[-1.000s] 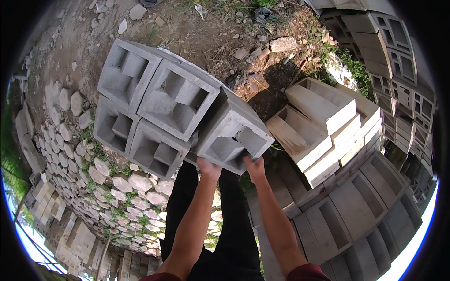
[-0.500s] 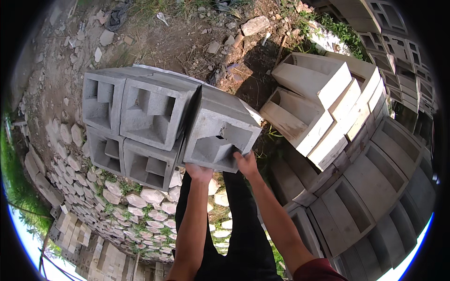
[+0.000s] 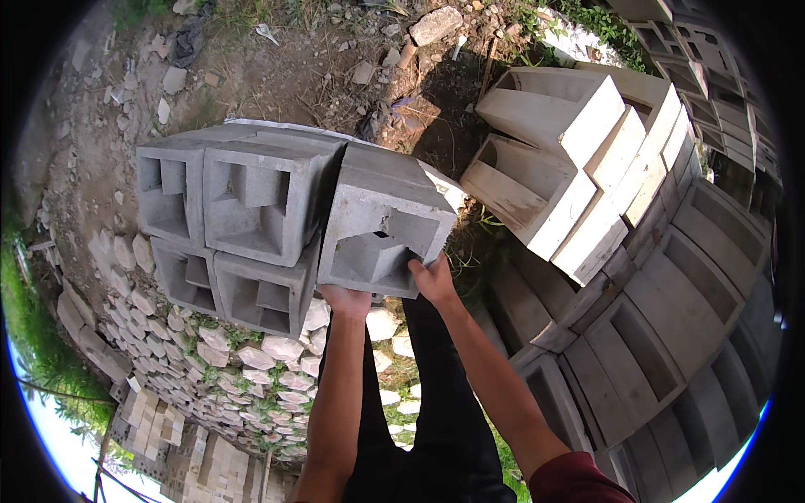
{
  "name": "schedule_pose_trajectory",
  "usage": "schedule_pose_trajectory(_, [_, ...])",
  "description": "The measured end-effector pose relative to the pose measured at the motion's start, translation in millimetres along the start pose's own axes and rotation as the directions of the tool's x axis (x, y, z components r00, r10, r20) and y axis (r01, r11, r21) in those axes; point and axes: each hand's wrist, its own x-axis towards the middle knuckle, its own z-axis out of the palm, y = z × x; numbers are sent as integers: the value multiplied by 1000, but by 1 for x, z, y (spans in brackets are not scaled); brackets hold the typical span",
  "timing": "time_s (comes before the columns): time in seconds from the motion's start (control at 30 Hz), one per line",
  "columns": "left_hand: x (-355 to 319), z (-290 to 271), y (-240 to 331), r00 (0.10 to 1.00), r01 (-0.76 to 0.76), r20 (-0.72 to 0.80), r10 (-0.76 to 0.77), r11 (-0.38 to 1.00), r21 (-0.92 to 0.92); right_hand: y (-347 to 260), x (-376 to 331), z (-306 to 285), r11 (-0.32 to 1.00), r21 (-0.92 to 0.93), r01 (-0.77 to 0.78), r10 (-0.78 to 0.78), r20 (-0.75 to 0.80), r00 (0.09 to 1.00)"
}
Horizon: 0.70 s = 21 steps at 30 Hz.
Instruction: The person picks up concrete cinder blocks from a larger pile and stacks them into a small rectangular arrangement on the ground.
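Note:
Both my hands hold a grey hollow concrete block (image 3: 387, 174) by its near end. My left hand (image 3: 345, 300) supports the bottom left edge, its fingers hidden beneath. At the lower right corner, my right hand (image 3: 433, 279) grips the wall, with the thumb reaching into the hollow. Directly left of this block stand several similar grey blocks in two layers, including an upper block (image 3: 295, 205) and a lower block (image 3: 277, 293). A narrow dark gap separates the held block from the upper neighbour. Whether its underside rests on anything is hidden.
Pale hollow blocks (image 3: 545, 109) are stacked at right, above rows of grey blocks (image 3: 625, 373) running toward me. Hexagonal paving stones (image 3: 281, 346) with grass between them cover the ground left of my legs. Dirt with rubble and a large stone (image 3: 436, 27) lies beyond.
The held block has straightened from its tilt and sits more nearly in line with the blocks on its left. Both hands have kept their grip. The whole view has shifted slightly.

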Motion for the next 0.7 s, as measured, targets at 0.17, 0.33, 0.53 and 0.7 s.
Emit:
schedule_pose_trajectory(0.17, [2,2,-4,999,-39,16,39,999,12,-8,1,2,995,33,-96,95,46,994])
schedule_pose_trajectory(0.33, [6,13,-10,973,-71,-220,70,997,7,-7,0,13,991,122,-55,70,-122,990])
schedule_pose_trajectory(0.53, [1,33,-11,951,-92,-294,98,995,34,-19,-2,17,995,100,-4,26,-219,975])
schedule_pose_trajectory(0.7, [4,14,-7,945,-111,-305,120,993,45,-29,-3,21,995,99,3,15,-184,983])
